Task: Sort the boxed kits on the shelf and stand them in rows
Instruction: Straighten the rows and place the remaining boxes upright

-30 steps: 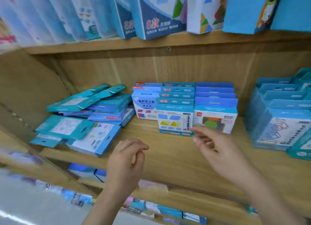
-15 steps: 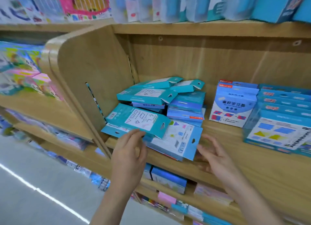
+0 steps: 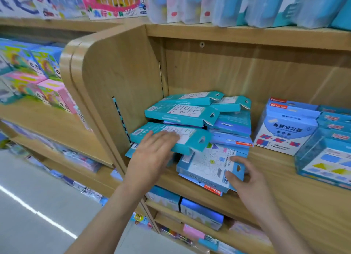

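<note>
A loose heap of flat boxed kits lies at the left end of the wooden shelf (image 3: pixel 284 193). My left hand (image 3: pixel 152 155) rests flat on a teal box (image 3: pixel 191 138) at the front of the heap, fingers spread over its top. My right hand (image 3: pixel 247 179) touches the near right corner of a blue-and-white box (image 3: pixel 207 166) lying flat at the shelf's front; the thumb is at its edge and the fingers reach around its hang tab. More teal boxes (image 3: pixel 182 111) and blue boxes (image 3: pixel 231 124) are piled behind.
Upright rows of blue kits (image 3: pixel 284 128) stand to the right on the same shelf. The wooden side panel (image 3: pixel 117 79) closes off the left end. Another shelf hangs above, full of boxes, and shelves below hold more packs. The aisle floor is at lower left.
My view swung left from the standing rows to the heap. Both hands moved onto it: the left landed on the teal box, the right reached the blue-and-white box's corner.
</note>
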`<state>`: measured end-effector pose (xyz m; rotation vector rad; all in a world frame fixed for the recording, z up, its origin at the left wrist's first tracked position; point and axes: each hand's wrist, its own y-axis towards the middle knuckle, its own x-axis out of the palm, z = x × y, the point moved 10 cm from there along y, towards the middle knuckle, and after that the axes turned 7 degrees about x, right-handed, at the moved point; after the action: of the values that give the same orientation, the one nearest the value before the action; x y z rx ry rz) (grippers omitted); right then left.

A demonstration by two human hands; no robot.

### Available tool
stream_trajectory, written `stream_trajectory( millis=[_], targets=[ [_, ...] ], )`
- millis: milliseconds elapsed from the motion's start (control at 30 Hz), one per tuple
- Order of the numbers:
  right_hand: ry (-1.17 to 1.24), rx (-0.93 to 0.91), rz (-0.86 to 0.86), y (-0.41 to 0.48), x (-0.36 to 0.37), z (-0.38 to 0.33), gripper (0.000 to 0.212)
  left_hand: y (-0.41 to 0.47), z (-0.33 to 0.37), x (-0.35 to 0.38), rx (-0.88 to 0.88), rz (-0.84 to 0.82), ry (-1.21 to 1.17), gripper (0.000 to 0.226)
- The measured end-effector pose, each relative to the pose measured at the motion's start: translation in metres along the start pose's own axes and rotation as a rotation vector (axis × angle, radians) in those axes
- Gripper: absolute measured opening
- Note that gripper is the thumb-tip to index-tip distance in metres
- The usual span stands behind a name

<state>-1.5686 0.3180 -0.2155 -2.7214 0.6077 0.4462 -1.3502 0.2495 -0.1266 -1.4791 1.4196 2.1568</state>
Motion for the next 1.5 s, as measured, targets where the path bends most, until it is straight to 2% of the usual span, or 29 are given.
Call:
stream_trajectory(
  millis=[100,167,267,367,467,567,667,800,933,1033,1100,1233,1300,1500],
  targets=[
    [-0.323,-0.118,0.139,-0.003,-0.014,-0.017,0.054,-0.001,-0.005,-0.05,-0.113,0.295,-0.173,0.035],
    [-0.446,-0.225,0.229,-0.008,-0.021,-0.038,0.063,-0.004,-0.008,-0.075,-0.235,0.469,-0.329,0.031],
    [-0.395,-0.349,0.212,-0.013,-0.019,-0.061,0.061,-0.008,-0.012,-0.083,-0.424,0.629,-0.718,0.017],
    [-0.184,-0.338,0.049,-0.016,-0.006,-0.067,0.057,-0.012,-0.015,-0.071,-0.581,0.711,-1.041,0.02],
    [-0.004,-0.312,-0.096,-0.022,0.002,-0.076,0.056,-0.01,-0.009,-0.047,-0.712,0.656,-1.263,0.028],
    [-0.041,-0.351,-0.137,-0.03,0.005,-0.088,0.058,-0.005,0.004,-0.029,-0.753,0.535,-1.314,0.033],
    [-0.015,-0.366,-0.177,-0.033,0.008,-0.097,0.047,-0.001,0.017,-0.016,-0.74,0.451,-1.347,0.031],
    [0.241,-0.267,-0.274,-0.028,0.005,-0.089,0.029,0.004,0.034,0.004,-0.737,0.328,-1.405,0.032],
    [0.412,-0.175,-0.154,-0.018,-0.026,-0.067,0.03,0.007,0.046,0.018,-0.695,0.184,-1.303,0.039],
    [0.447,-0.145,-0.063,-0.014,-0.052,-0.055,0.022,0.009,0.059,0.026,-0.662,0.108,-1.255,0.035],
    [0.443,-0.15,-0.064,-0.015,-0.06,-0.053,0.019,0.013,0.072,0.032,-0.625,0.066,-1.249,0.032],
    [0.461,-0.167,-0.117,-0.028,-0.066,-0.049,0.029,0.026,0.103,0.047,-0.575,0.021,-1.388,0.042],
    [0.444,-0.18,-0.102,-0.034,-0.076,-0.042,0.032,0.034,0.119,0.053,-0.551,0.022,-1.46,0.034],
    [0.387,-0.197,0.133,-0.056,-0.162,-0.001,0.031,0.049,0.193,0.083,-0.448,-0.076,-1.511,0.031]
  ],
)
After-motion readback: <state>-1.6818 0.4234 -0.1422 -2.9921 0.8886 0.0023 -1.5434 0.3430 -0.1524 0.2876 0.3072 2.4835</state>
